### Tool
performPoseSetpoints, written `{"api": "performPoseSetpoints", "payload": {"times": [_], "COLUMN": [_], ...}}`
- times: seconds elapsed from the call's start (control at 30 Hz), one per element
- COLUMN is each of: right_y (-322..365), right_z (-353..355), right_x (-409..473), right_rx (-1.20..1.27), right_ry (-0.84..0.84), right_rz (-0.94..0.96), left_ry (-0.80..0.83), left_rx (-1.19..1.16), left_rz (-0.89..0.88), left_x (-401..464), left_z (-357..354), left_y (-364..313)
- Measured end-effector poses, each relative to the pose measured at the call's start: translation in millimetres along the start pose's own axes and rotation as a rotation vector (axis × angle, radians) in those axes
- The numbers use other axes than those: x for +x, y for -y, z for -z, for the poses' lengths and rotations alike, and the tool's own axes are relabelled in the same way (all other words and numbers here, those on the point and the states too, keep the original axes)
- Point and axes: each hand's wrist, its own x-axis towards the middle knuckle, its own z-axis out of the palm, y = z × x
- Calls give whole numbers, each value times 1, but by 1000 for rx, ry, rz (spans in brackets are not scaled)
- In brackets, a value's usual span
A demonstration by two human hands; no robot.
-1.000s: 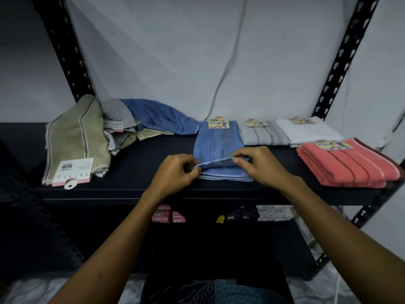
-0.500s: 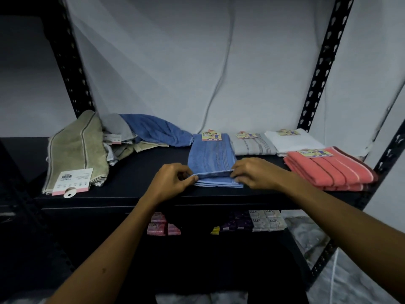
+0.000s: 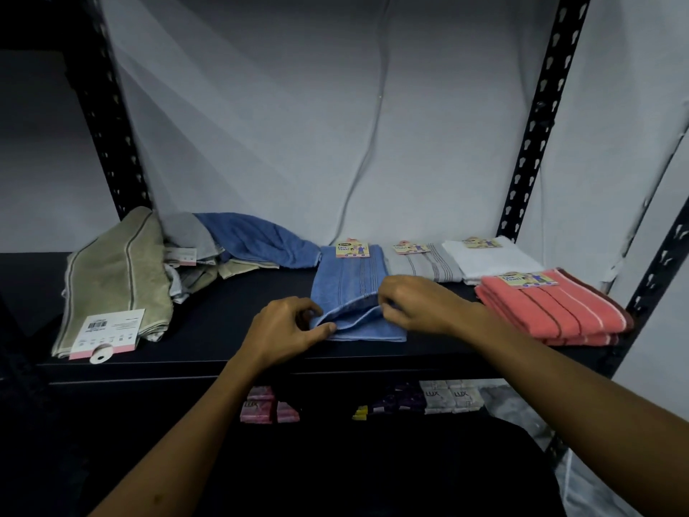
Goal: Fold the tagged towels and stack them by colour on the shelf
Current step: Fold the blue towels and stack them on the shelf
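left hand (image 3: 285,328) pinches near-left corner of blue towel (image 3: 348,285) | right hand (image 3: 417,304) pinches near-right corner | towel's long axis runs front-to-back

Black metal shelf (image 3: 231,352): folded blue terry towel (image 3: 350,285) centre; loose olive striped towel (image 3: 115,270) left of it; folded coral striped towel (image 3: 551,311) right.

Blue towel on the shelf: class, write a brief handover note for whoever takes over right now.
Left hand and right hand both pinch the near edge of the blue towel, mid-shelf.
Done: grey striped towel, white towel and coral towels lie folded to its right.
Left: finish the blue fold, then fold the loose pile and the beige towel at the left of the shelf.
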Motion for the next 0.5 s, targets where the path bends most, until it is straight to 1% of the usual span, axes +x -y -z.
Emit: {"api": "performPoseSetpoints", "payload": {"times": [0.13,0.23,0.33,0.4,0.5], "right_y": [-11,-21,-28,-28,-21], "right_z": [-9,-18,-25,-31,-44], "right_x": [-3,-8,-11,-13,-19], "right_rx": [-94,-160,-176,-184,-154], "right_ry": [-233,-334,-442,-499,-527], "right_rz": [108,170,197,238,322], "left_ry": [-11,-44,-139,-193,-194], "left_rx": [82,128,59,27,64], "left_rz": [-6,-46,-117,-130,-120], "left_x": [3,4,1,-1,-2], "left_z": [-2,-8,-12,-14,-16], "left_y": [-8,-8,0,5,7]}}
